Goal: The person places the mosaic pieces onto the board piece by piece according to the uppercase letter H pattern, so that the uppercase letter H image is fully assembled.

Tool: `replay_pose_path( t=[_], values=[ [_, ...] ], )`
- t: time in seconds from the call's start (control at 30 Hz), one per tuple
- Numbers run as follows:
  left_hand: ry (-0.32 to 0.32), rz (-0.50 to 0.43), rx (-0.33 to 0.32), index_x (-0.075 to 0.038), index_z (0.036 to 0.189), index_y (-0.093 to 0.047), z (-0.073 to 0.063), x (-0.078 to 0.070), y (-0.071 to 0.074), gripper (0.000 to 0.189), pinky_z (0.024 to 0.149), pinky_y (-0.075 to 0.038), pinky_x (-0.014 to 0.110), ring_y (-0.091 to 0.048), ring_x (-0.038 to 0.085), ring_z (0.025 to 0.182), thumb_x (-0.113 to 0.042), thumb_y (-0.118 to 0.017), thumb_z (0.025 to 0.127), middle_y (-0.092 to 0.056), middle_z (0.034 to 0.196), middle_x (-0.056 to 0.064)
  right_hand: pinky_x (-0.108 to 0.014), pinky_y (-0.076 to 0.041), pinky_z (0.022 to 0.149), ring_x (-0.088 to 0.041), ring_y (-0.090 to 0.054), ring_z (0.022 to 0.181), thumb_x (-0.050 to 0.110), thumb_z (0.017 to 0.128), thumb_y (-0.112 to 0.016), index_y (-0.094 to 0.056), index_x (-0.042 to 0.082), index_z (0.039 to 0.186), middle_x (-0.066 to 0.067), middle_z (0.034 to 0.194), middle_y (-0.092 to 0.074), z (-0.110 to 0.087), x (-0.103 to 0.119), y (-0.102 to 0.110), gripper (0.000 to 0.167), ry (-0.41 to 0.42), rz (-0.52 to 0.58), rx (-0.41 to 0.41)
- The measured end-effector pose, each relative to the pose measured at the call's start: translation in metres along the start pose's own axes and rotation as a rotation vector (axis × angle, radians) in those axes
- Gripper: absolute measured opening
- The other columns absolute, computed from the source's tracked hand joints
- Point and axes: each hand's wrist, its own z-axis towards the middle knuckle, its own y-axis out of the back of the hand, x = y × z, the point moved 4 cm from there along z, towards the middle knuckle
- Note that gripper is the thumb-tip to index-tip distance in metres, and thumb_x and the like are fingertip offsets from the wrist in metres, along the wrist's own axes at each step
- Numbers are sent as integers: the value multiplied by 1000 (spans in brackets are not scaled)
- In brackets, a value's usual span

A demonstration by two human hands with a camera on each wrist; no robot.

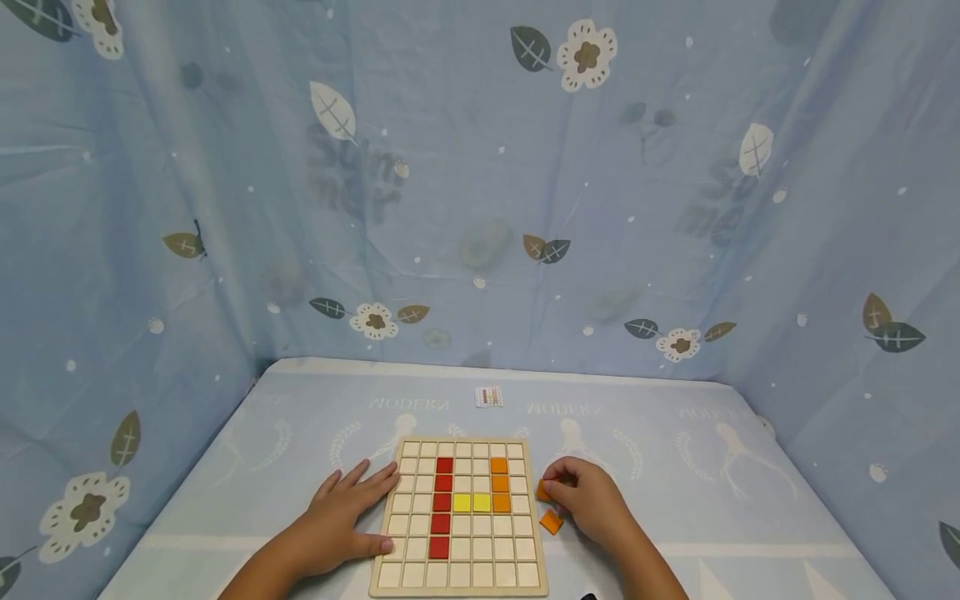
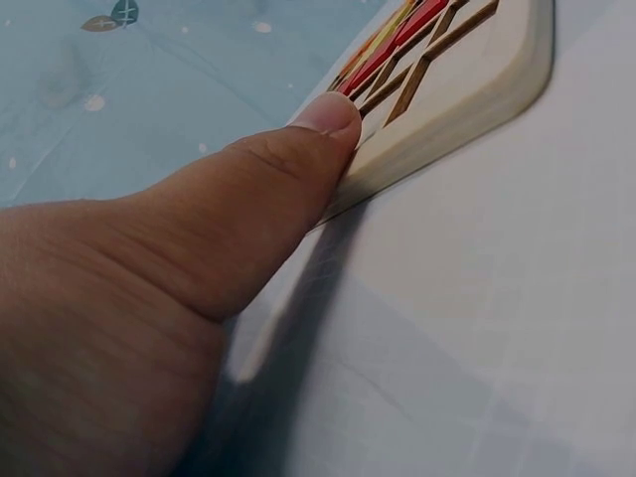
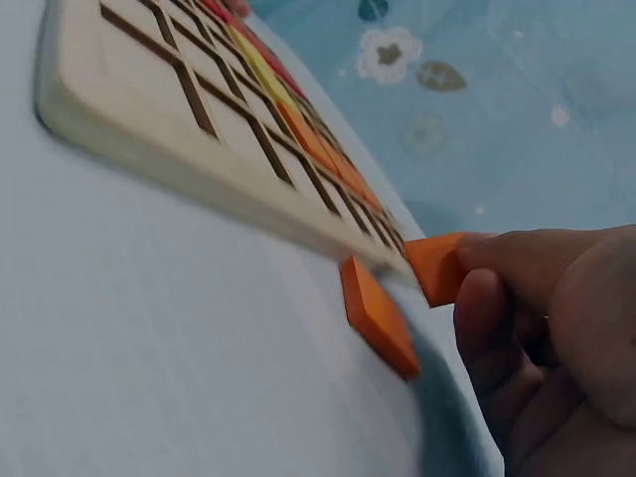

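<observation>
A wooden grid board (image 1: pixel 459 592) lies on the table, bearing a column of several red tiles (image 1: pixel 441 524), two yellow tiles (image 1: pixel 482 502) and three orange tiles (image 1: pixel 499 484). My left hand (image 1: pixel 335 523) is spread at the board's left side, its fingertips and thumb (image 2: pixel 333 114) touching the frame. Just off the right edge, my right hand (image 1: pixel 594 498) pinches an orange square tile (image 3: pixel 437 266) between thumb and finger. Another orange tile (image 3: pixel 380 318) lies on the table between that hand and the board; the head view also shows it.
Beyond the board lies a small card (image 1: pixel 489 397) printed with a coloured grid. A pale patterned cloth (image 1: pixel 675 517) covers the table, and blue flowered curtains (image 1: pixel 480 208) hang behind and at both sides. Part of a small black object (image 1: pixel 588 597) shows at the bottom edge.
</observation>
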Motion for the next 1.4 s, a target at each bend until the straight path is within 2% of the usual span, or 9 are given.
replay_pose_path(
  t=[0.1,0.27,0.37,0.53,0.73,0.87,1.2,1.4],
  values=[
    [1,-3,-3,-27,162,-41,0,0,1,102,122,4,68,-11,42,162,-73,-76,77,-30,171,-11,-27,-54,57,-16,-62,68,19,99,-74,-70,11,100,-2,89,-70,-5,12,-9,9,-16,117,47],
    [6,5,7,-27,162,-42,0,1,-1,102,122,3,69,-11,43,161,-73,-75,77,-30,172,-10,-27,-56,56,-18,-62,68,13,101,-70,-69,6,102,-8,85,-69,-18,30,-31,7,28,197,173],
    [8,2,12,-28,162,-42,1,2,-1,102,122,4,69,-11,43,161,-73,-76,77,-29,172,-11,-27,-58,59,-17,-64,68,12,101,-70,-70,7,102,-5,81,-69,-24,35,-40,5,84,153,197],
    [6,-12,15,-27,162,-42,1,0,0,102,121,4,70,-11,44,161,-71,-76,77,-29,172,-11,-25,-55,58,-12,-62,66,13,101,-70,-72,14,100,1,77,-68,-28,35,-47,3,131,40,168],
    [4,-19,21,-25,162,-42,0,-3,2,102,121,5,71,-10,45,161,-70,-77,78,-29,172,-9,-23,-54,63,-7,-61,70,19,101,-70,-74,18,100,7,85,-69,-28,35,-48,4,173,-29,148],
    [3,-21,21,-25,162,-42,-1,-4,2,101,120,5,72,-10,46,161,-69,-77,78,-29,172,-7,-22,-52,68,-3,-58,77,17,101,-70,-75,24,99,13,92,-67,-28,36,-48,9,207,-103,135],
    [6,-11,10,-27,162,-42,-1,-2,2,102,121,4,71,-11,44,161,-71,-77,78,-29,172,-10,-21,-53,70,-1,-57,79,15,97,-75,-75,26,97,14,95,-65,-28,37,-48,11,269,-137,128],
    [-3,-8,6,-25,163,-41,-2,-4,3,102,121,3,71,-11,45,161,-70,-77,78,-29,172,-10,-22,-53,71,0,-57,81,15,96,-75,-75,28,97,15,94,-63,-28,35,-51,13,263,-165,161]
  ],
)
